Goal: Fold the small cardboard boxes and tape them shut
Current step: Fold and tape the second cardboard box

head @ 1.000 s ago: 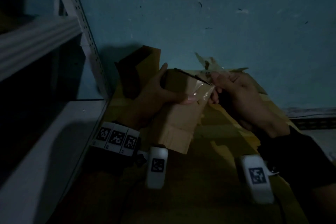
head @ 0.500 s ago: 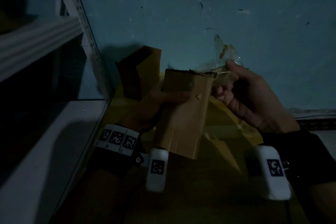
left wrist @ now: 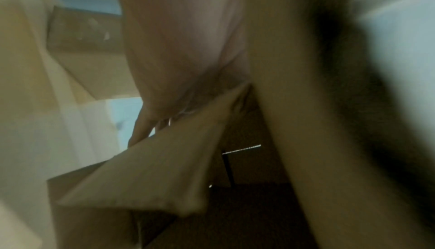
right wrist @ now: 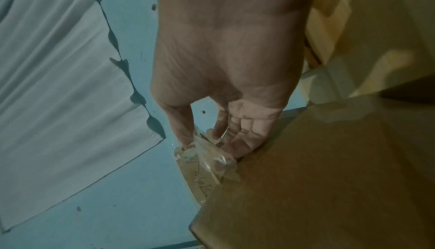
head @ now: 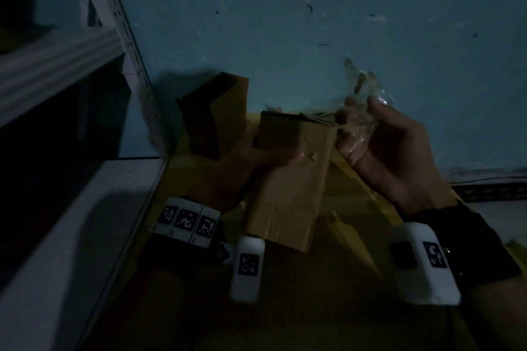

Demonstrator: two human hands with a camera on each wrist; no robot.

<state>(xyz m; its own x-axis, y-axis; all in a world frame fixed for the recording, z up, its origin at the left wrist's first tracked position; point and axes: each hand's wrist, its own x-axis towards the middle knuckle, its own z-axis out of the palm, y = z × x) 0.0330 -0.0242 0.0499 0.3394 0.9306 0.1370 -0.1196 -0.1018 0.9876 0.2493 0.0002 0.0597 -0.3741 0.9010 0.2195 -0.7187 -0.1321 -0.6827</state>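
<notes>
Head view showed a small cardboard box (head: 288,179) held upright in the air, its long side facing the camera and its top end folded shut. Around the box's upper left side the left hand (head: 242,168) gripped, thumb across the front face, its fingers curled behind the box. Just right of the box's top corner, the right hand (head: 382,145) pinched a crumpled strip of clear tape (head: 362,94), thumb and fingers clamped on it, the strip reaching the top edge of the box. Right wrist view showed the same tape bunched against the fingertips (right wrist: 216,130) beside the box corner. Behind the box and to its left stood another opened cardboard box (head: 216,114) on flattened cardboard sheets (head: 350,179). Farther left of the box rose a white metal shelf (head: 122,31); beyond lay a blue floor (head: 399,23).
</notes>
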